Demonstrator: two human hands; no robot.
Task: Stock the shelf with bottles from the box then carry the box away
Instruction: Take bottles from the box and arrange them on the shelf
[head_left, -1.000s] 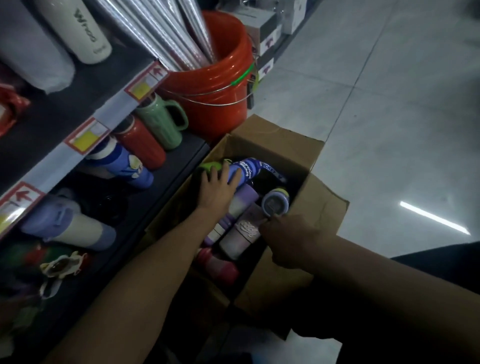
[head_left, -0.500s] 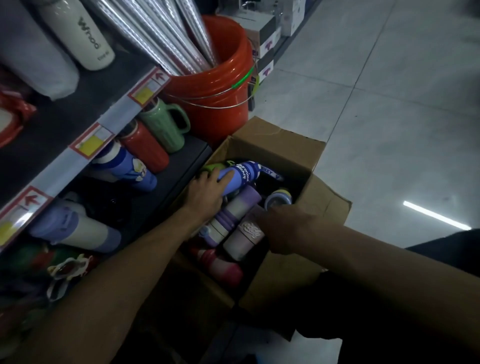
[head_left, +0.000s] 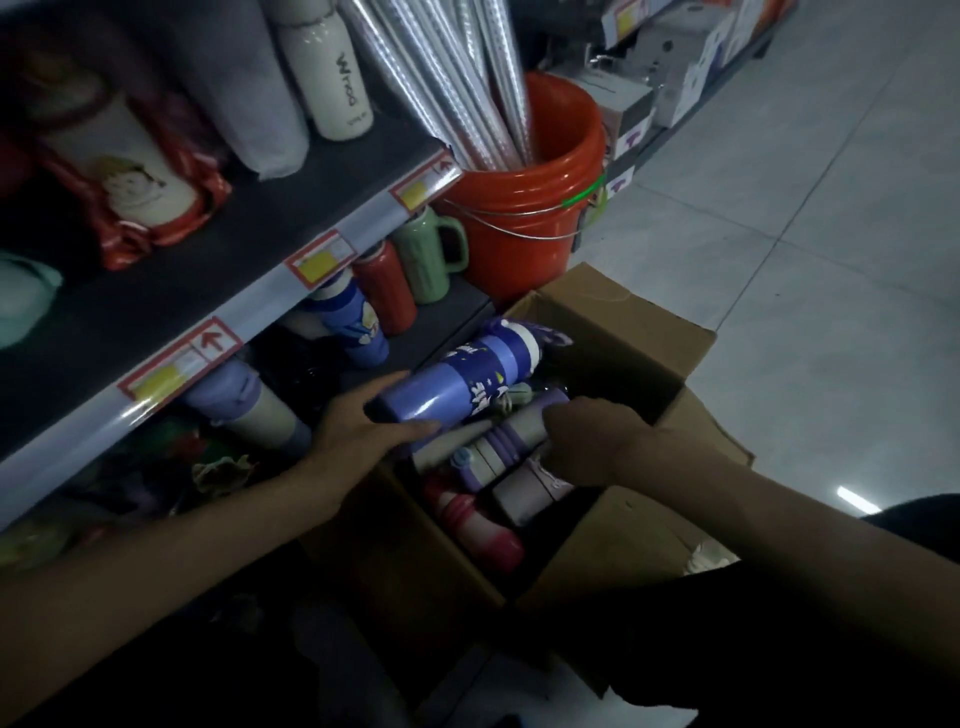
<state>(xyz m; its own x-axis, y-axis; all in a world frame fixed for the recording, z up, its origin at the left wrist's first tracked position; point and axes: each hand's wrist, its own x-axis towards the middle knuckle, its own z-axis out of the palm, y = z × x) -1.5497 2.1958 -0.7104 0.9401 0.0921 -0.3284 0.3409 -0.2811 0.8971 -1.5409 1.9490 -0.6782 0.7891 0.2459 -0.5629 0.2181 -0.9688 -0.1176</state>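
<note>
The left hand (head_left: 358, 431) grips the near end of a blue printed bottle (head_left: 462, 376), which lies tilted over the left edge of the open cardboard box (head_left: 623, 332). The right hand (head_left: 587, 447) reaches into the box, fingers curled on the far end of a purple-banded bottle (head_left: 498, 441). A pink bottle (head_left: 478, 525) lies nearer in the box. On the low shelf (head_left: 447, 322) to the left stand a red bottle (head_left: 387, 291) and a green mug (head_left: 431, 254), with an orange bucket (head_left: 519, 208) beyond.

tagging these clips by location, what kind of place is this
Most likely a shop aisle: price labels run along the shelf edge, bottles stand below it, and a cardboard box of stock sits open.
</note>
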